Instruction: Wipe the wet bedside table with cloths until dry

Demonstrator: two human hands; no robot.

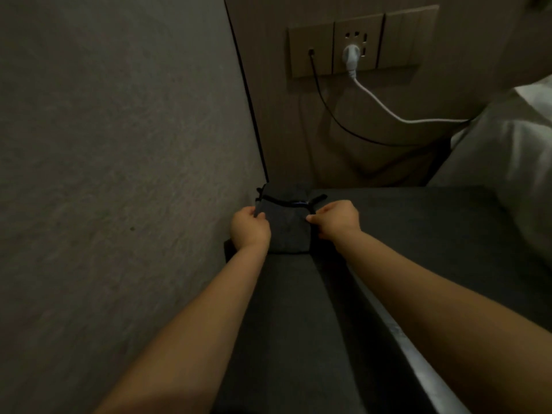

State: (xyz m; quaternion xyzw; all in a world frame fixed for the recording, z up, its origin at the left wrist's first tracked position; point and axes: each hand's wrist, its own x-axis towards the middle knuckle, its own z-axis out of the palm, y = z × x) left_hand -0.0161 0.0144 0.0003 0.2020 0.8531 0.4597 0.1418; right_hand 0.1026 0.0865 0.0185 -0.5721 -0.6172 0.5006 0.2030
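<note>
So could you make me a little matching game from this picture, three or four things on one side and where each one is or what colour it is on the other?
Things:
1. white plug
2. black cable
3. dark grey cloth
4. white bedding

Places or states:
A. held at both sides, left hand and right hand
B. at the right edge of the view
C. in the middle socket of the wall panel
D. plugged into the panel's left section, hanging in a loop

Pairs: 1-C, 2-D, 3-A, 4-B

A dark grey cloth (285, 225) with black-trimmed edges lies folded at the far left corner of the dark worktop (418, 222), against the wall, its sides pinched.
</note>
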